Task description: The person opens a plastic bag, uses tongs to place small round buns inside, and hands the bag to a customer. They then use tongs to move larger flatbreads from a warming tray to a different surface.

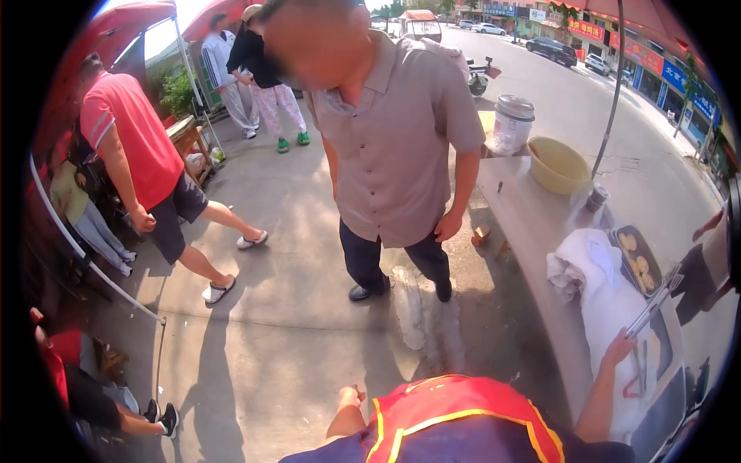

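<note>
My right hand (620,347) is closed around the handles of metal tongs (654,306), whose ends point up and to the right. The tongs extend over the right side of the table, near a dark tray (653,241) holding several pale, round pieces of dough or bread (637,264). Beneath and left of the tongs lies a bunched white cloth (598,297). My left hand (352,395) hangs low beside the red apron (463,405), its fingers curled in and nothing visible in them.
A person in a grey-brown shirt (401,139) stands close in front, left of the table (532,255). The table bears a yellowish basin (557,171); a white bucket (512,127) stands behind it. Another person in a red shirt (139,139) walks at left. An umbrella pole (612,100) rises beyond the table.
</note>
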Motion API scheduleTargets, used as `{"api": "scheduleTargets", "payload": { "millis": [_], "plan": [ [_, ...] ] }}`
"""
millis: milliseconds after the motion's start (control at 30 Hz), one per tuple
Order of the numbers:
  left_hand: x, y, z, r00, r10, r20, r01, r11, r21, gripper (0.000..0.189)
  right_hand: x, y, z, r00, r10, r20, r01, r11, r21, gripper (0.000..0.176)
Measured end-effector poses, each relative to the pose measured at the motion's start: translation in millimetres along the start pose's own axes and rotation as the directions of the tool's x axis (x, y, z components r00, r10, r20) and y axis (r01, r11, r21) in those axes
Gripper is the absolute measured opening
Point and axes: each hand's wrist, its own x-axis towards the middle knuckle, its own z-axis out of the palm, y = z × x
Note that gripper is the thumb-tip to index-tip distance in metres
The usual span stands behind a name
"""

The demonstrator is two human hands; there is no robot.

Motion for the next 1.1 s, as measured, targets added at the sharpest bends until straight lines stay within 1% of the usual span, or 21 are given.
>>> {"api": "scheduleTargets", "payload": {
  "millis": [33, 100, 167, 200, 233, 300, 333, 367, 433, 467, 500, 533, 567, 600, 667, 733, 767, 833, 933, 1033, 1100],
  "plan": [
    [-12.5, 0.2, 10.0, 0.988, 0.138, -0.068, -0.126, 0.980, 0.155, 0.020, -0.1, 4.8, 0.3, 1.000, -0.007, -0.008, 0.007, 1.000, 0.003, 0.049],
    [-33.3, 6.9, 6.0, 0.995, 0.097, -0.005, -0.089, 0.933, 0.348, 0.018, -0.1, 11.3, 0.2, 0.999, -0.025, -0.024, 0.025, 1.000, 0.007, 0.050],
    [15.3, -12.2, 2.9, 0.980, 0.201, 0.000, -0.194, 0.946, 0.261, 0.016, -2.6, 11.4, -2.8, 0.999, -0.036, -0.034, 0.035, 0.999, -0.031, 0.049],
    [34.5, -24.1, -11.3, 0.861, 0.378, 0.342, -0.451, 0.877, 0.166, 0.017, -3.6, 10.2, -4.6, 0.998, -0.043, -0.039, 0.041, 0.998, -0.050, 0.048],
    [36.6, -26.8, -25.7, 0.600, 0.507, 0.619, -0.639, 0.769, -0.011, 0.018, -6.0, 7.4, -6.3, 0.998, -0.039, -0.043, 0.038, 0.999, -0.033, 0.048],
    [39.1, -25.1, -27.3, 0.572, 0.499, 0.651, -0.633, 0.773, -0.037, 0.019, -8.7, 1.1, -8.2, 0.998, -0.029, -0.053, 0.029, 1.000, 0.000, 0.048],
    [19.7, -16.7, -10.0, 0.827, 0.367, 0.426, -0.458, 0.879, 0.132, 0.019, -7.7, 2.8, -6.8, 0.999, -0.028, -0.025, 0.028, 0.999, 0.022, 0.049],
    [6.4, -13.1, -2.1, 0.970, 0.198, 0.138, -0.228, 0.940, 0.254, 0.019, -6.9, 8.4, -7.1, 1.000, -0.017, -0.007, 0.017, 0.999, 0.031, 0.051],
    [-9.5, -11.4, -5.3, 0.965, 0.192, 0.177, -0.240, 0.920, 0.309, 0.017, -13.4, -0.3, -11.0, 1.000, -0.001, 0.002, 0.001, 1.000, -0.002, 0.045],
    [-15.6, -9.3, -4.9, 0.962, 0.180, 0.204, -0.243, 0.907, 0.343, 0.018, -25.7, -24.3, -18.0, 0.999, -0.037, -0.029, 0.038, 0.999, 0.038, 0.042],
    [-23.3, -7.1, -4.8, 0.960, 0.168, 0.223, -0.245, 0.892, 0.380, 0.018, -23.6, -19.0, -14.5, 0.999, 0.008, -0.035, -0.006, 0.999, 0.042, 0.040],
    [-29.3, -4.7, -4.1, 0.958, 0.154, 0.240, -0.247, 0.870, 0.426, 0.018, -23.1, -14.6, -15.9, 1.000, -0.003, -0.009, 0.003, 1.000, 0.013, 0.040],
    [-34.9, -2.7, -4.2, 0.956, 0.143, 0.255, -0.251, 0.851, 0.461, 0.019, -28.4, -24.9, -20.0, 1.000, -0.011, -0.026, 0.010, 1.000, -0.021, 0.039],
    [-38.1, -0.8, -2.5, 0.954, 0.138, 0.267, -0.258, 0.832, 0.491, 0.019, -31.2, -29.9, -24.0, 1.000, 0.008, 0.003, -0.008, 0.999, -0.043, 0.039],
    [-43.9, 1.1, 5.7, 0.949, 0.132, 0.285, -0.273, 0.794, 0.543, 0.021, -30.0, -24.7, -26.3, 0.997, 0.049, 0.065, -0.048, 0.999, -0.017, 0.038],
    [-47.1, -7.3, 32.9, 0.940, 0.111, 0.323, -0.290, 0.757, 0.585, 0.022, -26.4, -17.2, -27.3, 0.994, 0.057, 0.090, -0.057, 0.998, -0.006, 0.037],
    [-48.5, -10.7, 45.3, 0.935, 0.108, 0.338, -0.302, 0.741, 0.600, 0.023, -22.3, -12.5, -23.6, 0.997, 0.055, 0.060, -0.053, 0.998, -0.027, 0.036],
    [-55.0, -21.0, 79.6, 0.926, 0.098, 0.363, -0.324, 0.700, 0.636, 0.025, -10.0, -1.1, -19.6, 1.000, -0.010, 0.027, 0.011, 0.998, -0.056, 0.032],
    [-70.5, -31.0, 121.4, 0.923, 0.105, 0.370, -0.343, 0.659, 0.669, 0.029, 20.7, 16.2, -7.4, 0.994, 0.002, 0.108, 0.010, 0.993, -0.118, 0.033],
    [-82.5, -43.5, 158.4, 0.920, 0.122, 0.373, -0.362, 0.630, 0.687, 0.032, 61.3, 34.9, 10.6, 0.983, -0.090, 0.160, 0.126, 0.964, -0.234, 0.033],
    [-90.3, -53.1, 183.1, 0.915, 0.130, 0.382, -0.376, 0.615, 0.693, 0.034, 96.5, 49.8, 28.7, 0.980, -0.087, 0.178, 0.135, 0.951, -0.279, 0.034]
  ]
}}
